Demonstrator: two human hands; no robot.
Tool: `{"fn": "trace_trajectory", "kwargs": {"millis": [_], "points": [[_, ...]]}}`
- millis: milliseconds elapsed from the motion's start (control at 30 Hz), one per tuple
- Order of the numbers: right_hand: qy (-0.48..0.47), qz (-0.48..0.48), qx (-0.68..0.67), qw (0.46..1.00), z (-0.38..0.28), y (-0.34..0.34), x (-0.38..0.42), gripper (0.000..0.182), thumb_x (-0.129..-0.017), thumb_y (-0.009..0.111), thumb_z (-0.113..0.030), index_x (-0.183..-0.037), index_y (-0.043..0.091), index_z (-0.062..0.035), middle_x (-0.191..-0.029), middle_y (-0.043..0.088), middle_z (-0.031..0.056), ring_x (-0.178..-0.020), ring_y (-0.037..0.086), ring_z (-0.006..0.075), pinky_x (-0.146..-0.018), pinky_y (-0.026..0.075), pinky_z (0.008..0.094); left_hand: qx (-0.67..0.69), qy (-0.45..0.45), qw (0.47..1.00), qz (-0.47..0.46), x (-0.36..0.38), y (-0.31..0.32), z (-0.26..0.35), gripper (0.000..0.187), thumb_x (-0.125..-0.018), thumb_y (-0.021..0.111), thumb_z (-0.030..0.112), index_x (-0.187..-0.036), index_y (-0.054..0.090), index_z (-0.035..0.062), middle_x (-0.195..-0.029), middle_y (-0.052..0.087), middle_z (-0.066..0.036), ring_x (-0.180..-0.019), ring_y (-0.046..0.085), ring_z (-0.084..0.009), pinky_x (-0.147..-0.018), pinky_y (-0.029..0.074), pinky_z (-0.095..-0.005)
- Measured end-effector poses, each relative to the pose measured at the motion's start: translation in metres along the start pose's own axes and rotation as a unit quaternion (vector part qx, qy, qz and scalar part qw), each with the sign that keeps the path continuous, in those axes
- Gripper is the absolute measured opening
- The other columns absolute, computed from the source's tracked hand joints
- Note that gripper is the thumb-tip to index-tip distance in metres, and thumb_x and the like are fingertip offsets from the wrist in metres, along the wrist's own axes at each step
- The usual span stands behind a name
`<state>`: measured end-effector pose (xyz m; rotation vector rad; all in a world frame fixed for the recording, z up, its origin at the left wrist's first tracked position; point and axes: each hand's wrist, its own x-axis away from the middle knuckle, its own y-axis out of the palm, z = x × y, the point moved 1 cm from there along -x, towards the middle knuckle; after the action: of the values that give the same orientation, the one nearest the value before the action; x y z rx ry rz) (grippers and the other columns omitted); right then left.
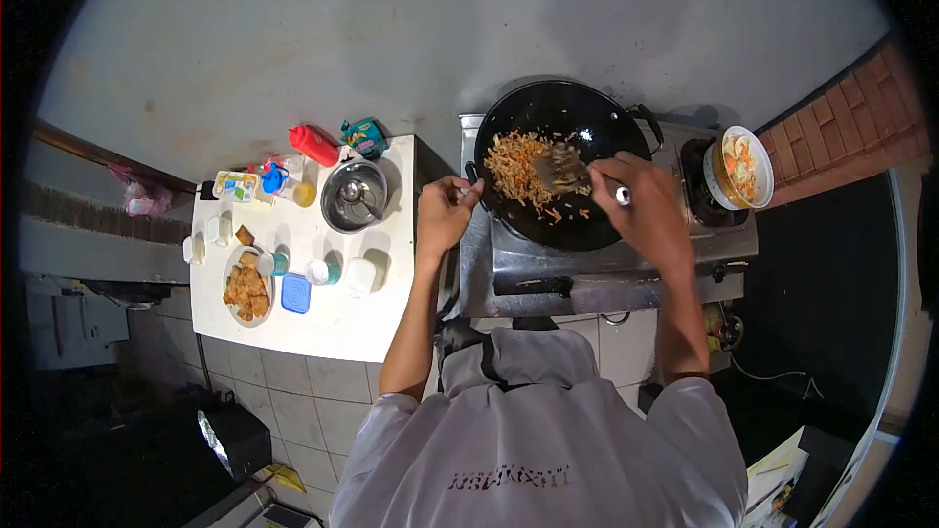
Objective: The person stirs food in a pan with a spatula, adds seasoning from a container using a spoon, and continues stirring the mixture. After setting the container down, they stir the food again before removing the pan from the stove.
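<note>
A black wok [587, 225] sits on the steel stove [626, 279], with fried rice [518, 168] heaped in its left half. My left hand [448, 210] is closed on the wok's left handle [471, 174], seemingly with a pale cloth between. Over the wok's right side, my right hand [641, 205] grips a spatula [559, 166]. The spatula's head, blurred, is in the rice; the fingers cover most of its handle.
Right of the wok, a bowl of sliced vegetables [740, 171] stands over the other burner. The white table [313, 332] at left bears a steel bowl [354, 196], a red bottle [313, 145], jars and a plate of fried food [246, 293]. A wall rises behind the stove.
</note>
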<state>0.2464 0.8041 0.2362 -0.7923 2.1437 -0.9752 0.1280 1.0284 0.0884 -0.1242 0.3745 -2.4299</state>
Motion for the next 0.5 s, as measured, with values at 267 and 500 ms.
{"fn": "trace_trajectory", "kwargs": {"millis": [267,500], "points": [[-0.008,0.105,-0.040,0.994,0.007,0.048,-0.032,0.016,-0.080,0.062,-0.011,-0.078,0.064,0.0050,-0.070,0.058,0.0230,-0.063,0.059,0.0374,-0.057,0.045,0.0367,-0.020,0.009,1.000,-0.010,-0.001,0.000,-0.005,0.025,-0.081,0.073,0.020,-0.075,0.063,-0.0028,-0.053,0.051,-0.001,-0.049,0.044,-0.0069,-0.048,0.036,-0.0256],[0.001,0.150,-0.008,0.989,-0.003,0.089,-0.039,0.019,-0.082,0.060,-0.014,-0.076,0.065,0.0038,-0.069,0.061,0.0229,-0.066,0.061,0.0391,-0.063,0.048,0.0431,-0.013,0.012,1.000,-0.018,-0.005,-0.002,-0.005,0.026,-0.080,0.073,0.020,-0.076,0.063,-0.0039,-0.056,0.054,-0.003,-0.052,0.049,-0.0082,-0.050,0.039,-0.0262]]}}
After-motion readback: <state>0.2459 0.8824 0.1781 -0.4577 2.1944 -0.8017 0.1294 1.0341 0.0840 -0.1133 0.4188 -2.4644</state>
